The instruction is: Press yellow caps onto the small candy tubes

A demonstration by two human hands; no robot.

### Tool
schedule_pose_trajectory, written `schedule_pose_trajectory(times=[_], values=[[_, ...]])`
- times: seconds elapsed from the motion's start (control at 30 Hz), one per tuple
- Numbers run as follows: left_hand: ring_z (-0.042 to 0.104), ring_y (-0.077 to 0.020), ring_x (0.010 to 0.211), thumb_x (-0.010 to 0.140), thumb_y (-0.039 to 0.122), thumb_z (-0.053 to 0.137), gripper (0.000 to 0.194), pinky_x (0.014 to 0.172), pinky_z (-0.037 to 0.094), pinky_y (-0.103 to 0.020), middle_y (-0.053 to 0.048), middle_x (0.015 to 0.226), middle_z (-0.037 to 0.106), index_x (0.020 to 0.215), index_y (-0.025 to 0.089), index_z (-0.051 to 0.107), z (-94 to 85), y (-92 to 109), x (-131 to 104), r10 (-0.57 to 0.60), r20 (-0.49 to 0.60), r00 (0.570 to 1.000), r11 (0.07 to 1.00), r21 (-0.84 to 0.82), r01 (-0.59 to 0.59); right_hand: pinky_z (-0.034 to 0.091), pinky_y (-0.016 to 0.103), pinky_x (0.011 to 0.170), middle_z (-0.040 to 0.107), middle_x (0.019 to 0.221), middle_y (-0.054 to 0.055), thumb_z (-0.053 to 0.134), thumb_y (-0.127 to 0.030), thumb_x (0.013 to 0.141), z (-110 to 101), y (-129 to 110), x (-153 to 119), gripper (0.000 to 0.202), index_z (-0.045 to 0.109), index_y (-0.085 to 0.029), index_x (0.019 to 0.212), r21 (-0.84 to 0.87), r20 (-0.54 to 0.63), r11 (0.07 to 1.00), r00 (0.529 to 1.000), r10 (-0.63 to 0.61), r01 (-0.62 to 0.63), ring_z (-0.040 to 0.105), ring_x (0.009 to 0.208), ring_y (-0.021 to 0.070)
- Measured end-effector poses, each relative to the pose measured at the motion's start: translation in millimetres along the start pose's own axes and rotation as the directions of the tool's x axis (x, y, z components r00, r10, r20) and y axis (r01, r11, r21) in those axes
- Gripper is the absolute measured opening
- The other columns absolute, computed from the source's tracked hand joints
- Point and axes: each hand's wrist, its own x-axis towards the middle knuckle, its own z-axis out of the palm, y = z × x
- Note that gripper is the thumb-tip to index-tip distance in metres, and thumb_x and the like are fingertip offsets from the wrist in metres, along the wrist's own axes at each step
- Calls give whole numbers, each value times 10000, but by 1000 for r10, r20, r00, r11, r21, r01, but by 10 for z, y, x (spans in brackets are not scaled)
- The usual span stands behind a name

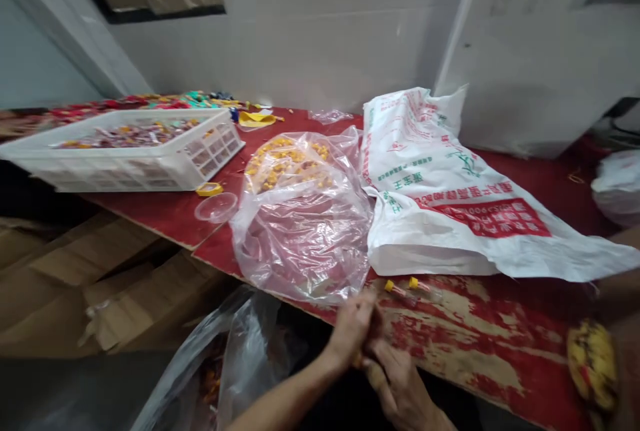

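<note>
Near the table's front edge my left hand (350,329) is closed, its fingers curled and slightly blurred. Right against it my right hand (400,381) is closed too, thumb and fingers pressed together. A speck of yellow-orange shows between the hands, but what they hold is mostly hidden. Just beyond them lie two small clear tubes with yellow caps, a left tube (400,292) and a right tube (425,288). A clear plastic bag (305,237) holding many yellow-capped pieces rests on the table past my left hand.
A white plastic crate (125,174) full of small pieces stands at the left. A printed white woven sack (440,191) lies at right on the worn red table (465,344). Below are cardboard boxes (145,297) and an open clear bag (240,351).
</note>
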Motion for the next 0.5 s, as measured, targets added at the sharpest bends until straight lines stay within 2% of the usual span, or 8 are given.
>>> schedule_pose_trajectory(times=[0.03, 0.1, 0.13, 0.2, 0.33, 0.43, 0.5], values=[[514, -170, 571, 843, 531, 433, 462, 568, 392, -269, -32, 581, 574, 600, 181, 611, -130, 27, 148, 114, -100, 988, 990, 100, -103, 481, 282, 642, 648, 846, 75, 316, -245, 955, -18, 73, 100, 290, 584, -177, 1042, -138, -48, 989, 997, -63, 56, 613, 715, 178], [553, -188, 690, 862, 405, 435, 309, 635, 420, -274, -40, 731, 607, 733, 195, 621, -435, 50, 472, 326, -277, 904, 895, 398, -202, 446, 340, 705, 646, 905, 89, 353, -198, 944, -72, 240, 266, 251, 551, -157, 1092, -430, -105, 900, 987, -120, 63, 596, 779, 211], [562, -201, 742, 864, 352, 425, 268, 679, 430, -287, -50, 782, 611, 758, 198, 617, -599, 49, 634, 400, -324, 857, 826, 533, -184, 421, 370, 741, 646, 913, 87, 369, -183, 939, -93, 321, 324, 235, 550, -158, 1086, -533, -129, 846, 985, -117, 30, 587, 815, 229], [563, -238, 829, 841, 270, 427, 219, 769, 432, -332, -80, 839, 619, 766, 194, 618, -918, 38, 942, 466, -376, 801, 724, 682, -101, 371, 408, 798, 645, 924, 78, 393, -162, 928, -98, 463, 389, 209, 551, -160, 1063, -626, -145, 780, 982, -125, 6, 568, 879, 250], [550, -292, 936, 783, 181, 464, 175, 872, 409, -390, -132, 908, 636, 795, 170, 638, -1403, 49, 1544, 476, -431, 766, 615, 786, 60, 329, 426, 823, 629, 1018, 103, 445, -168, 894, -18, 657, 381, 229, 543, -153, 1101, -671, -176, 741, 964, -197, 29, 539, 926, 259], [553, -324, 967, 779, 158, 457, 179, 880, 413, -423, -180, 937, 630, 809, 119, 629, -1589, 137, 2007, 457, -443, 771, 557, 819, 140, 338, 445, 846, 614, 1055, 117, 456, -212, 899, -99, 778, 349, 250, 542, -161, 1128, -653, -271, 758, 934, -235, 1, 526, 966, 275], [557, -358, 954, 785, 143, 435, 187, 874, 407, -477, -198, 880, 630, 784, 83, 612, -1651, 224, 2290, 433, -438, 788, 539, 826, 163, 350, 450, 865, 610, 1051, 114, 440, -208, 911, -283, 896, 368, 234, 545, -165, 1116, -657, -353, 751, 908, -227, -68, 518, 993, 281]])
